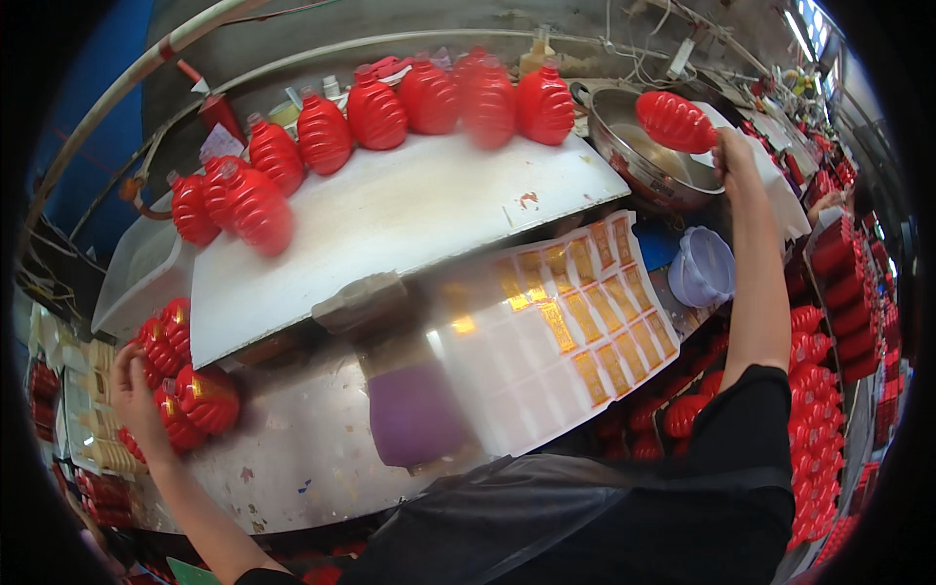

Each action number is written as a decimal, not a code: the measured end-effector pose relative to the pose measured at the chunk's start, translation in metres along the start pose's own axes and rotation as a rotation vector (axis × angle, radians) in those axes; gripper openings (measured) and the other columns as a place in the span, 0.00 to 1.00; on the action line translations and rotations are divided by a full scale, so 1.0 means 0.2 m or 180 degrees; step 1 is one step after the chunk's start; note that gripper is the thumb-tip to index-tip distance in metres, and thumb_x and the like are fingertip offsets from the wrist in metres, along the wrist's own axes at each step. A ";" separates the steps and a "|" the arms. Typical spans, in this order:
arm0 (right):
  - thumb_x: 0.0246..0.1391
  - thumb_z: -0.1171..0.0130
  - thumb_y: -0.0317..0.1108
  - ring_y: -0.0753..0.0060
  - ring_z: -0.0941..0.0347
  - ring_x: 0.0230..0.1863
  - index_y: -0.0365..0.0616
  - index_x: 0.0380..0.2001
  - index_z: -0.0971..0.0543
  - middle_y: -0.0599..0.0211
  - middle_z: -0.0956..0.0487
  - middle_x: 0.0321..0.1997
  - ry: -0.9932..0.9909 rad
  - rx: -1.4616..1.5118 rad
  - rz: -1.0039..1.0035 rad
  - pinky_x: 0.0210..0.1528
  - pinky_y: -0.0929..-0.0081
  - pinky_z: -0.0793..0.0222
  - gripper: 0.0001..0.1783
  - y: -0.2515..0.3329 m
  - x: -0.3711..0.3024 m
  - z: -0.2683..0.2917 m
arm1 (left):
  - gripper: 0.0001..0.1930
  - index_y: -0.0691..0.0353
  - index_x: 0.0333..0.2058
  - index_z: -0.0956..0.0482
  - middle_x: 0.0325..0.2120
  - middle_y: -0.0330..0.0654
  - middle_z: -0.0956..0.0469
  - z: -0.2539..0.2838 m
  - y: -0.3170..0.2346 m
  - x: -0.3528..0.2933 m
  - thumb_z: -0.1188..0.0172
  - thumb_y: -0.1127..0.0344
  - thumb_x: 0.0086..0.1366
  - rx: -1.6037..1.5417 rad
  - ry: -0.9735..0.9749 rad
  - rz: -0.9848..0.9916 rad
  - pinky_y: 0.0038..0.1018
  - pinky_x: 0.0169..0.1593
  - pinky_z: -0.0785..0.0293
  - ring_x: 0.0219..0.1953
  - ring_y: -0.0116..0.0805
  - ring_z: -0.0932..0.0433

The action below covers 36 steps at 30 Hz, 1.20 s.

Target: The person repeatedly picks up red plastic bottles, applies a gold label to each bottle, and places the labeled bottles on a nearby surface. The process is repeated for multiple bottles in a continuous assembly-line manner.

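Possibly, the ribbed red plastic bottle (675, 123), gripped by one end just left of the right hand (737, 161), could drop into the neighbouring metal pan (651, 188) should that hold slacken, while I cannot tell the left hand's (136, 395) grip.

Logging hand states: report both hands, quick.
Left hand: beside clustered red bottles; grip cannot be told.
Right hand: closed, holding a ribbed red plastic bottle.

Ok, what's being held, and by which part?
The right hand holds a red bottle by its neck end. Whether the left hand grips anything can't be told.
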State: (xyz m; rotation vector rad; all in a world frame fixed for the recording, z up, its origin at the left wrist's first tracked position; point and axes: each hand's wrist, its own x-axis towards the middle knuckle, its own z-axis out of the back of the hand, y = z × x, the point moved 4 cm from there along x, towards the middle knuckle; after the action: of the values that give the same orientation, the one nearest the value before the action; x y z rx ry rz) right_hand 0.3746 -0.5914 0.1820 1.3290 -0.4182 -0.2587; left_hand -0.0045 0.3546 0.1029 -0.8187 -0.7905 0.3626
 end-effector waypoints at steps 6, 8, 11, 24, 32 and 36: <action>0.63 0.44 0.37 0.45 0.15 0.47 0.27 0.48 0.19 0.38 0.15 0.44 -0.0884 -0.1637 -0.0054 0.51 0.58 0.21 0.21 -0.43 0.40 -0.08 | 0.09 0.68 0.46 0.16 0.39 0.43 0.15 -0.66 -0.70 -0.27 0.38 0.77 0.69 0.0188 0.1243 -0.0766 0.27 0.51 0.23 0.42 0.33 0.17; 0.63 0.44 0.39 0.38 0.17 0.54 0.26 0.55 0.23 0.33 0.16 0.50 -0.1076 -0.2844 0.0119 0.56 0.55 0.22 0.26 -0.44 0.43 -0.10 | 0.09 0.67 0.45 0.16 0.38 0.44 0.14 -0.75 -0.80 -0.34 0.37 0.77 0.67 0.0273 0.1528 -0.0965 0.27 0.47 0.22 0.40 0.35 0.17; 0.61 0.41 0.44 0.35 0.18 0.57 0.26 0.57 0.25 0.29 0.17 0.52 -0.0643 -0.3168 0.0395 0.58 0.51 0.23 0.31 -0.42 0.43 -0.11 | 0.09 0.66 0.45 0.15 0.37 0.44 0.14 -0.83 -0.84 -0.40 0.36 0.77 0.66 0.0277 0.1728 -0.0866 0.27 0.43 0.22 0.38 0.35 0.16; 0.53 0.40 0.36 0.75 0.35 0.12 0.45 0.18 0.20 0.69 0.24 0.17 -0.0197 -0.0301 -0.0449 0.16 0.71 0.47 0.13 -0.42 0.40 -0.11 | 0.10 0.67 0.46 0.15 0.37 0.43 0.14 -1.01 -0.88 -0.68 0.36 0.76 0.66 0.0021 0.1915 -0.0742 0.27 0.46 0.22 0.39 0.33 0.16; 0.60 0.39 0.52 0.64 0.17 0.48 0.45 0.48 0.15 0.59 0.13 0.44 -0.0653 -0.2603 0.1411 0.53 0.65 0.25 0.24 0.14 0.22 -0.01 | 0.13 0.64 0.45 0.14 0.44 0.46 0.14 -1.03 -0.97 -0.76 0.33 0.75 0.61 -0.0218 0.2183 -0.0887 0.32 0.49 0.23 0.44 0.42 0.17; 0.67 0.42 0.48 0.76 0.21 0.41 0.46 0.47 0.18 0.68 0.17 0.38 0.0556 -0.1866 0.1588 0.48 0.72 0.27 0.18 0.46 -0.26 -0.18 | 0.18 0.62 0.49 0.15 0.55 0.49 0.18 -1.09 -1.11 -0.79 0.31 0.74 0.59 -0.0314 0.2086 -0.1500 0.38 0.60 0.26 0.57 0.47 0.20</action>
State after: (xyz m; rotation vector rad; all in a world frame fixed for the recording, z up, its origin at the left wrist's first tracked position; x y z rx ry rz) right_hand 0.3392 -0.5166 0.2572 0.6370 -0.4665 0.1480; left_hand 0.0532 0.0098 0.1038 -0.7511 -0.3618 -0.3591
